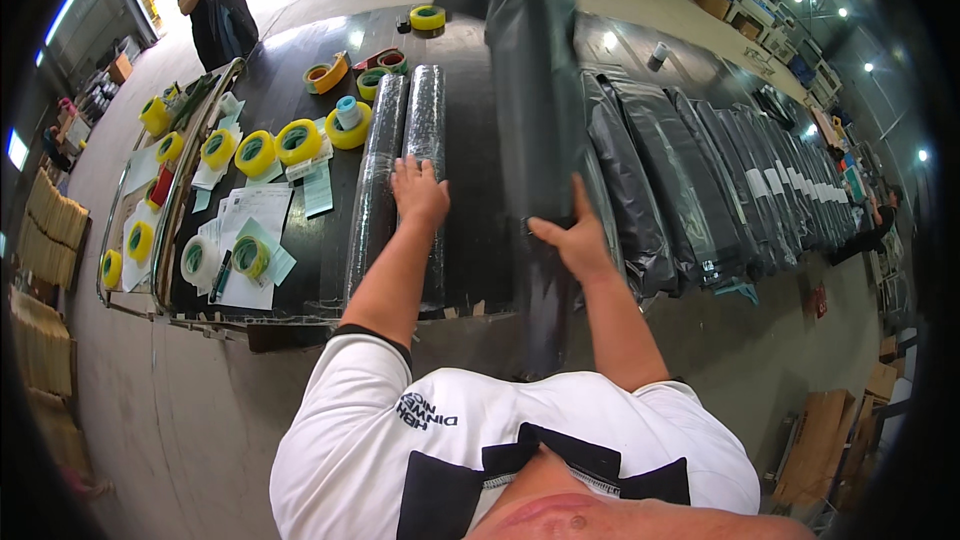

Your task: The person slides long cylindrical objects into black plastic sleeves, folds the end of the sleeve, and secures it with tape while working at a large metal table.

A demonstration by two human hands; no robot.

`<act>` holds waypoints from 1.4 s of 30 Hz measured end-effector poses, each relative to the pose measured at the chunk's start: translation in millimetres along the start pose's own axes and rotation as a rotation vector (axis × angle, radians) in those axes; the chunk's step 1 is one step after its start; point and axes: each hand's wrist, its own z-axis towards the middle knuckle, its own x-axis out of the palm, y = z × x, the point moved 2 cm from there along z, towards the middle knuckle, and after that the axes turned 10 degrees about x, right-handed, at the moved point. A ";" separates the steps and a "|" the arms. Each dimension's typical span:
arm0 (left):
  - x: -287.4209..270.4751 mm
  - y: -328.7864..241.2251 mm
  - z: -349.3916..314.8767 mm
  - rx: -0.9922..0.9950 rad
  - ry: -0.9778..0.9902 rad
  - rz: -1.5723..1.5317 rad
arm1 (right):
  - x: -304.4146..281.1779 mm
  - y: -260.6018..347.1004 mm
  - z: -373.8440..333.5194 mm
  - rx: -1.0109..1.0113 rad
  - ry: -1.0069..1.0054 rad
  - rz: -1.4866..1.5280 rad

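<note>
Two hands at work: our R hand (578, 240) grips a long dark pkg (533, 110) low down, thumb on the near face, fingers hidden behind; our L hand (420, 197) lies spread, gripping nothing, on the clear-wrapped rolls (426, 115). Pkg is just R of the rolls, near end past the tabletop (467, 165) edge; it's blurred, so we can't tell if the tabletop bears any wt.

To handle it well, we'd hold firm w/o digging a thumb thru the thin skin, mind the far end (long, prob. floppy, likely to swing), & press only lightly w/ the L palm so the rolls don't turn.

Further R of the rolls: a row of dark bagged pkgs (650, 140), packed close. L of the rolls: yellow tape rolls (298, 143), w/ papers (255, 203) nearer us. Beyond the rolls, far L: a person (193, 15) standing off the tabletop.
</note>
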 end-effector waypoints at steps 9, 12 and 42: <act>53.0 -73.2 -61.1 -0.678 0.180 -1.615 | 58.3 -61.3 -9.6 0.351 0.029 -0.227; 19.1 -92.3 -72.1 -0.736 0.366 -1.738 | 47.0 -58.0 -28.8 0.296 0.037 -0.324; -1.9 -179.7 -222.1 -0.562 0.215 -1.741 | -19.5 -123.6 -110.1 0.074 0.115 -0.130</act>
